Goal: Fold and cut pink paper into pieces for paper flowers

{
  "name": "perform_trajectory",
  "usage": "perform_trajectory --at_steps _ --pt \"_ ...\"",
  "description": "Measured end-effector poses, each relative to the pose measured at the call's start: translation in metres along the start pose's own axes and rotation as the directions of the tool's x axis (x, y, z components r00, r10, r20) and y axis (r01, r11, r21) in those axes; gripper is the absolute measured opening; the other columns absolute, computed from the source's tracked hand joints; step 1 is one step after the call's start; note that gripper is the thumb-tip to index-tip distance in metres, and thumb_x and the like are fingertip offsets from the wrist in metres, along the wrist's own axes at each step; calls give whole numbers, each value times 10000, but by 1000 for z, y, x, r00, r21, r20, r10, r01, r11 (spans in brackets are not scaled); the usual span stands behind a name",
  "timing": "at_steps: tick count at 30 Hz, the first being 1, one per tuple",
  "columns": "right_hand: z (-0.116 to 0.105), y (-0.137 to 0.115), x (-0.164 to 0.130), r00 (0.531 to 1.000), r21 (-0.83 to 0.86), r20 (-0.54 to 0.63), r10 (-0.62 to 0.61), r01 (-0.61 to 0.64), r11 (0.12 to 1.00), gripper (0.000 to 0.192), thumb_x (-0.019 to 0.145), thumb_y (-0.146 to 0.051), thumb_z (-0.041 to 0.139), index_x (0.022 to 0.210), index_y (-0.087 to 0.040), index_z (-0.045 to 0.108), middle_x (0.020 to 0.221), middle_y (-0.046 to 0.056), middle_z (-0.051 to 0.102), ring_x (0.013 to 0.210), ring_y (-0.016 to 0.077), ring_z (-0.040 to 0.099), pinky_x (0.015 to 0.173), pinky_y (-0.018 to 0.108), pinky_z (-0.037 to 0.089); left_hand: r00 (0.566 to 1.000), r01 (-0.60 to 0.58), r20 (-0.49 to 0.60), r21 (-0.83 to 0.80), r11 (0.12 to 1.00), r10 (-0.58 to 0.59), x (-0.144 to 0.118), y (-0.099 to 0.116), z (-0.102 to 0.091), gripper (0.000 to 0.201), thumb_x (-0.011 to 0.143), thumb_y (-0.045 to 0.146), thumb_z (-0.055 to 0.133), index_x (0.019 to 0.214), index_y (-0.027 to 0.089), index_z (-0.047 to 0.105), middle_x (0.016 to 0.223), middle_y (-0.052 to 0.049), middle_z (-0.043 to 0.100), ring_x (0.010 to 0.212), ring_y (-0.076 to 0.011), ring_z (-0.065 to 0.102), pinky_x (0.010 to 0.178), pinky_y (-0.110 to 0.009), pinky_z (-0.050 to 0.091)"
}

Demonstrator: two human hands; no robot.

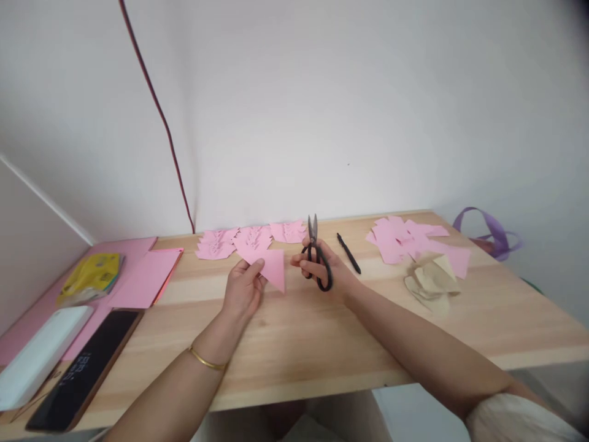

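Note:
My left hand (245, 287) pinches a folded pink paper triangle (275, 268) between thumb and fingers, just above the table. To its right, my right hand (327, 268) is closed around black-handled scissors (313, 245). Their blades point up and away from me, slightly parted, and are apart from the paper. Behind the hands, cut pink paper pieces (216, 244) with notched edges and small slits lie in a row near the wall. A black pen (348, 253) rests on the table just right of the scissors.
Pink paper scraps (398, 239) and crumpled beige paper (433, 282) lie on the wooden table (294, 362) at right, with a purple ribbon (494, 233) at the edge. At left are pink sheets (142, 279), a yellow packet (89, 276), a white box-like object (43, 356) and a phone (87, 371).

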State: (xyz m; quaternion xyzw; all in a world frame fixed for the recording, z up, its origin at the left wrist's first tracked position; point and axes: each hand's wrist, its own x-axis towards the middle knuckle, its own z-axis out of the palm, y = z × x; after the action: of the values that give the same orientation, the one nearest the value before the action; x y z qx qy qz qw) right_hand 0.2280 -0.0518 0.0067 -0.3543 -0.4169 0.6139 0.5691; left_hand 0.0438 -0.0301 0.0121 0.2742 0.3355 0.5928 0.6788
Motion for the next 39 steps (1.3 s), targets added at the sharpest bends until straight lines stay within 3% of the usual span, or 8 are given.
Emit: perform_trajectory --at_steps 3,6,12,16,21,32,36,39 --pt "2 2 1 999 -102 11 -34 35 994 476 639 -252 764 992 -253 445 831 0 655 812 141 609 704 277 447 1000 17 19 21 1000 -18 -4 -3 3 250 622 135 752 862 132 683 889 -78 718 794 -150 658 719 -248 532" --pt "7 1 0 999 -96 8 -34 35 995 548 573 -230 798 956 -256 408 777 -28 646 765 134 615 755 310 462 999 32 37 41 999 -33 -7 -6 3 263 629 143 752 883 129 685 921 -93 716 837 -179 664 761 -285 537" --pt "9 3 0 997 -181 -65 -30 18 983 503 581 -243 774 944 -248 425 721 -54 591 662 103 569 644 258 450 987 117 102 56 992 -122 -10 -12 4 331 657 149 738 981 135 671 1043 -121 689 975 -243 640 855 -370 529" --pt "8 2 -1 999 -196 -34 8 -14 980 470 605 -243 747 951 -238 428 703 -56 573 623 91 538 586 232 421 975 193 95 98 976 -203 -14 -15 7 354 656 159 745 1000 122 667 1059 -129 684 986 -245 638 894 -378 514" --pt "9 0 -1 999 -200 -19 33 -37 979 490 596 -245 745 961 -234 419 692 -52 573 588 90 522 545 224 399 987 152 36 131 980 -158 -15 -19 8 376 613 147 772 977 117 679 1026 -115 698 991 -237 638 926 -364 491" --pt "10 -1 0 998 -198 -35 43 -49 979 439 620 -239 718 949 -231 427 667 -63 533 559 77 475 505 203 361 986 136 69 171 976 -150 -15 -19 8 392 596 180 793 970 121 691 1010 -119 702 985 -231 636 947 -371 460" --pt "6 4 3 998 -193 -42 47 -55 980 448 622 -269 714 956 -230 418 649 -74 506 526 71 448 480 202 342 980 161 84 206 965 -181 -15 -20 5 391 592 211 797 957 115 694 996 -128 704 936 -243 648 896 -396 485" --pt "4 6 4 999 -196 -20 29 -33 980 444 623 -284 710 953 -228 420 653 -75 499 536 74 452 487 207 353 986 122 88 210 970 -143 -14 -19 5 365 595 205 795 936 122 697 973 -120 708 898 -229 653 866 -385 491"
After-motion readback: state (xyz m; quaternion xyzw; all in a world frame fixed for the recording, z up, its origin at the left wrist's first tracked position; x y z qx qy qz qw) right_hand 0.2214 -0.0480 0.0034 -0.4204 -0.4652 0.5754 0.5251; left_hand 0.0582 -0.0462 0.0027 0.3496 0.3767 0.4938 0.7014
